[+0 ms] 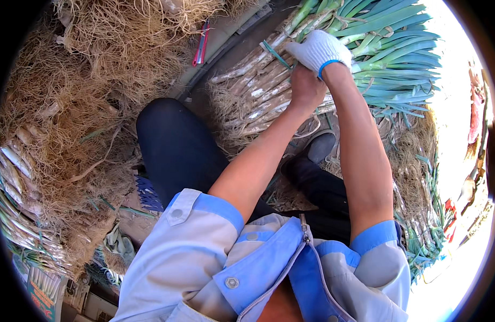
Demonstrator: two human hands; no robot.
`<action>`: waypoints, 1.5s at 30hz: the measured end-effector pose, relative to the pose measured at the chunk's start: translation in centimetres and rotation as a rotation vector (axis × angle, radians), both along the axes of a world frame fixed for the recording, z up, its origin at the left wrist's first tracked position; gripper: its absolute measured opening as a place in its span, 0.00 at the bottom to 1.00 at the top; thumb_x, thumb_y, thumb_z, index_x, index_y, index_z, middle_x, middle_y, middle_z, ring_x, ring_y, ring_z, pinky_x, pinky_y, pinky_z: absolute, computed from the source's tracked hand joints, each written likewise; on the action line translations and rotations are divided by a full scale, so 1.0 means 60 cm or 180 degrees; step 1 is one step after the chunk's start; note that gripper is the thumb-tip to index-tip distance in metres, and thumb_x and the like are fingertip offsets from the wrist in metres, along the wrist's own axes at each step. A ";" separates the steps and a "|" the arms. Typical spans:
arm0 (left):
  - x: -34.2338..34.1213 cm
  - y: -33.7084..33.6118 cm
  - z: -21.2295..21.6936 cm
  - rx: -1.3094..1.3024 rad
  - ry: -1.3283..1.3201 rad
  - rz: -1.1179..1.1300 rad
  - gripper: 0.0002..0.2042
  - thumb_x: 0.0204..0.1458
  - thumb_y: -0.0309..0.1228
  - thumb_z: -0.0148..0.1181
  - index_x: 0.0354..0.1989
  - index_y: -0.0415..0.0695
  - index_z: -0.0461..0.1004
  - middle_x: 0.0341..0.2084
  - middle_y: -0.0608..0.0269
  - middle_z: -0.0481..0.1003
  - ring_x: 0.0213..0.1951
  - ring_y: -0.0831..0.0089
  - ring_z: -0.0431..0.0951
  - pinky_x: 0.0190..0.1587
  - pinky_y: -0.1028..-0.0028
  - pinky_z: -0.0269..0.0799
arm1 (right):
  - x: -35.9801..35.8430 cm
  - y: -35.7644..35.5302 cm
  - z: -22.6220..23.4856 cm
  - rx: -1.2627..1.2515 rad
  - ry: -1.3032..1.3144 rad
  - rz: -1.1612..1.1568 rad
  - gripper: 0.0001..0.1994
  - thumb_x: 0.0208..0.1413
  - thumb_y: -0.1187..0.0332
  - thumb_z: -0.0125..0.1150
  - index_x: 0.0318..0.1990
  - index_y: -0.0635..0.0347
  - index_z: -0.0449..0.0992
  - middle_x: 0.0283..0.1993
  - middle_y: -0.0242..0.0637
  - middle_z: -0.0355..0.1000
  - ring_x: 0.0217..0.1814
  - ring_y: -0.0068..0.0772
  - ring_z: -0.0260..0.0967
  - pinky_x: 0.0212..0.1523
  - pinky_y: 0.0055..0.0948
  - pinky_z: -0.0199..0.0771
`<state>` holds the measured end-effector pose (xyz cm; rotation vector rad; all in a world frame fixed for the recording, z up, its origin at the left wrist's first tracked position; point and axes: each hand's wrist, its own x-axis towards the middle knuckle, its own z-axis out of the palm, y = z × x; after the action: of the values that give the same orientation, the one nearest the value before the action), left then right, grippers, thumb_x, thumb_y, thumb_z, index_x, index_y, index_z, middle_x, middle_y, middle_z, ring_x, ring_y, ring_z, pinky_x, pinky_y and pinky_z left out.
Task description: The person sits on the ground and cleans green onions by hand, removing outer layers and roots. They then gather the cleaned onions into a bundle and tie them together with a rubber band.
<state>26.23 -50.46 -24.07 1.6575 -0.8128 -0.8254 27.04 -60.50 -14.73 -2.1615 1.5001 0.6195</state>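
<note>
A large bundle of long green onions (pixel 263 94) lies ahead of me, its stringy roots toward the left and its blue-green leaves toward the right. A narrow green tie (pixel 276 55) crosses the pale stalks. On top of the bundle, near where stalks turn to leaves, my two hands meet. My right hand (pixel 321 51) wears a white knit glove with a blue cuff, and its fingers are curled. Bare and closed, my left hand (pixel 307 86) is just below it, its fingertips hidden. Whatever is pinched between the hands cannot be made out.
Piled onions with thick, dry roots (pixel 91 91) fill the left side. Red slender sticks (pixel 202 45) lie beyond my left knee. A blue plastic crate (pixel 148 193) and a grey cloth (pixel 118 244) are at lower left. More onions (pixel 419 231) lie at right, past my shoe (pixel 321 146).
</note>
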 end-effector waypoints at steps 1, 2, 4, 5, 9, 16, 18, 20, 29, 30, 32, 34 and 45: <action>-0.002 -0.002 0.000 -0.0013 -0.0066 0.0033 0.14 0.49 0.28 0.61 0.43 0.36 0.74 0.41 0.41 0.77 0.47 0.43 0.76 0.46 0.54 0.71 | 0.005 -0.015 -0.022 -0.0004 0.0078 0.0232 0.23 0.51 0.50 0.56 0.45 0.59 0.83 0.47 0.53 0.79 0.51 0.54 0.77 0.50 0.47 0.77; -0.004 -0.002 0.001 -0.0029 -0.0129 0.0061 0.13 0.48 0.25 0.60 0.42 0.35 0.74 0.42 0.39 0.75 0.46 0.40 0.74 0.47 0.52 0.71 | 0.005 -0.024 -0.042 -0.0012 0.0158 0.0460 0.22 0.51 0.52 0.57 0.45 0.59 0.83 0.46 0.53 0.78 0.50 0.55 0.77 0.50 0.47 0.77; 0.004 -0.003 0.004 0.0080 -0.0244 -0.0049 0.11 0.49 0.24 0.58 0.41 0.35 0.75 0.41 0.39 0.75 0.46 0.40 0.74 0.47 0.51 0.70 | 0.004 -0.020 -0.053 -0.0177 0.0027 0.0499 0.20 0.51 0.54 0.57 0.44 0.57 0.83 0.45 0.53 0.79 0.49 0.55 0.77 0.50 0.47 0.76; 0.003 0.003 0.008 0.0152 -0.0214 -0.0112 0.10 0.50 0.25 0.58 0.40 0.34 0.75 0.40 0.38 0.75 0.45 0.40 0.74 0.47 0.51 0.70 | 0.001 -0.018 -0.057 -0.0264 -0.0034 0.0511 0.19 0.51 0.55 0.57 0.44 0.56 0.83 0.45 0.52 0.79 0.49 0.55 0.77 0.50 0.46 0.76; 0.003 0.018 0.005 -0.0245 -0.0774 -0.0264 0.09 0.56 0.28 0.56 0.33 0.32 0.75 0.32 0.40 0.76 0.40 0.43 0.75 0.43 0.53 0.69 | -0.025 -0.017 -0.047 -0.0371 -0.1465 -0.0225 0.18 0.52 0.53 0.56 0.41 0.54 0.84 0.40 0.50 0.79 0.47 0.55 0.76 0.49 0.43 0.75; 0.002 0.015 -0.001 -0.0147 -0.0748 -0.0144 0.14 0.58 0.29 0.56 0.21 0.34 0.72 0.23 0.43 0.71 0.33 0.45 0.71 0.38 0.50 0.66 | -0.055 -0.058 -0.002 -0.0004 -0.0430 0.0912 0.27 0.54 0.43 0.53 0.39 0.60 0.83 0.36 0.56 0.78 0.42 0.58 0.77 0.46 0.48 0.76; 0.004 0.017 -0.003 -0.0103 -0.0816 -0.0209 0.09 0.54 0.27 0.57 0.27 0.33 0.74 0.26 0.43 0.74 0.37 0.44 0.73 0.41 0.51 0.69 | -0.025 -0.032 0.012 0.0127 0.0322 0.0730 0.31 0.53 0.39 0.53 0.41 0.64 0.82 0.42 0.57 0.78 0.45 0.56 0.78 0.47 0.49 0.76; 0.004 0.021 -0.015 -0.0184 -0.0992 -0.0221 0.07 0.52 0.26 0.58 0.31 0.33 0.75 0.28 0.43 0.75 0.39 0.44 0.74 0.43 0.51 0.70 | 0.002 -0.006 0.015 0.0083 0.0481 0.0831 0.27 0.52 0.44 0.54 0.41 0.62 0.83 0.42 0.56 0.78 0.46 0.57 0.77 0.48 0.49 0.76; -0.004 0.021 -0.013 -0.0162 -0.1008 -0.0319 0.07 0.54 0.27 0.57 0.30 0.35 0.75 0.31 0.45 0.74 0.39 0.48 0.73 0.43 0.55 0.70 | -0.034 -0.047 -0.016 -0.1207 -0.1385 0.0306 0.19 0.51 0.52 0.56 0.37 0.59 0.81 0.37 0.53 0.78 0.42 0.56 0.76 0.44 0.46 0.75; -0.006 0.022 -0.006 -0.0132 -0.0962 -0.0413 0.08 0.56 0.28 0.57 0.29 0.35 0.75 0.30 0.45 0.73 0.37 0.49 0.73 0.42 0.55 0.70 | -0.045 -0.058 -0.005 -0.1754 -0.1681 0.0292 0.20 0.52 0.50 0.56 0.36 0.60 0.80 0.35 0.53 0.77 0.40 0.56 0.76 0.43 0.46 0.75; 0.000 0.026 -0.010 -0.0092 -0.0973 -0.0243 0.10 0.57 0.30 0.57 0.27 0.36 0.74 0.28 0.46 0.72 0.35 0.50 0.72 0.40 0.55 0.68 | -0.039 -0.056 0.045 -0.1188 -0.1428 0.0110 0.23 0.54 0.47 0.56 0.35 0.60 0.81 0.33 0.54 0.77 0.37 0.57 0.76 0.40 0.46 0.75; -0.005 0.026 -0.008 0.0077 -0.0915 -0.0238 0.09 0.55 0.29 0.57 0.27 0.35 0.74 0.30 0.45 0.73 0.36 0.48 0.73 0.41 0.55 0.70 | -0.028 -0.047 0.063 -0.0078 -0.0247 0.0380 0.28 0.57 0.42 0.50 0.39 0.59 0.83 0.36 0.56 0.78 0.41 0.61 0.76 0.44 0.46 0.75; -0.012 0.028 -0.027 -0.0439 -0.1076 -0.0308 0.09 0.49 0.28 0.59 0.36 0.38 0.77 0.37 0.44 0.77 0.42 0.45 0.76 0.47 0.51 0.70 | 0.031 0.013 -0.017 0.0227 0.0114 0.1146 0.24 0.51 0.44 0.60 0.43 0.55 0.83 0.41 0.53 0.79 0.45 0.58 0.76 0.49 0.48 0.76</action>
<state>25.50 -48.76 -25.70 1.6663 -1.1654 -0.5456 28.88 -59.70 -15.77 -2.3937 1.0912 0.8197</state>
